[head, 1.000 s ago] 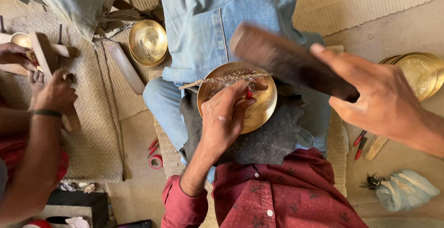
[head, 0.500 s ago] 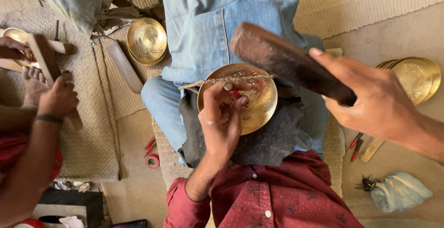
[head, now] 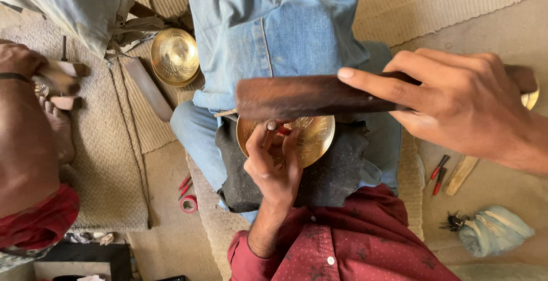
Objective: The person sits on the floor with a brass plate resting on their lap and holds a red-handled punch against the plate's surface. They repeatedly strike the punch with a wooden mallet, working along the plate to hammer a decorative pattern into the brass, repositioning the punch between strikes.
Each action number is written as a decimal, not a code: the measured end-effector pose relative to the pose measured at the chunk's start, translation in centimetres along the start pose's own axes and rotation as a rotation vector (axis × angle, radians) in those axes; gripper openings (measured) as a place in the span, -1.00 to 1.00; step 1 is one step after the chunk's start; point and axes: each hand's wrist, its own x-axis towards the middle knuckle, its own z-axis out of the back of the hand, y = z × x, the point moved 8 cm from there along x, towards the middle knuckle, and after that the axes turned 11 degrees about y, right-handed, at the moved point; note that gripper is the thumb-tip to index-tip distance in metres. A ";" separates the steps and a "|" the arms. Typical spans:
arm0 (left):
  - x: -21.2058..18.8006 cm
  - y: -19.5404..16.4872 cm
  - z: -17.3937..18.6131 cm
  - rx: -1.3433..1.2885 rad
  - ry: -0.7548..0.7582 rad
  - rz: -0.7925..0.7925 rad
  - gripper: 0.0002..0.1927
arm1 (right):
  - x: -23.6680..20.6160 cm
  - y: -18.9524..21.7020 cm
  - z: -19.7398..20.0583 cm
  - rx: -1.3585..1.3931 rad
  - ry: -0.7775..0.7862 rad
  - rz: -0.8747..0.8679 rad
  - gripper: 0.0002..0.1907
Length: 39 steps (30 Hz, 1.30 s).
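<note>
On the lap, over a dark cloth pad (head: 319,184), sits a round brass plate (head: 311,138) w/ engraved pattern — stiff metal, prob. smooth and a bit slippery at the rim, light enough for one hand but easy to dent or scratch on its face. Best taken by the edge, not the worked centre.

Left hand (head: 274,161) rests on the plate, fingers (head: 268,138) pinched shut around a small punch (head: 273,126) w/ a red bit showing, held upright against the metal. Right hand (head: 468,107) is raised above, fingers wrapped tight round a long dark wooden mallet (head: 308,95) — a stiff, solid-looking block, gripped near one end.

Count: 1 plate in work; a stack of gold bowls (head: 174,58) further off on the woven mat (head: 108,161), number in the stack hard to tell. 2 red-handled tools (head: 438,174) and 1 wooden stick (head: 461,174) lie on the floor right, near a pale blue cloth bundle (head: 494,229). 1 red tape roll (head: 189,203) left. Another person's arm (head: 25,138) is at far left.
</note>
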 end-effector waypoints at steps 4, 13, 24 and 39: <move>0.1 -0.1 0.2 0.063 0.023 -0.050 -0.49 | 0.8 0.7 2.1 0.105 -0.099 0.051 -0.01; -0.3 0.3 -0.1 -0.030 0.041 -0.032 -0.55 | 1.2 0.3 3.3 0.495 -0.155 0.015 -0.06; -0.7 1.2 0.1 0.096 0.024 0.077 -0.60 | 2.0 0.8 -0.9 -0.097 0.241 -0.066 -0.01; -0.1 0.2 0.2 0.080 0.037 0.033 -0.62 | 1.6 -0.2 -1.7 0.024 0.236 -0.111 0.02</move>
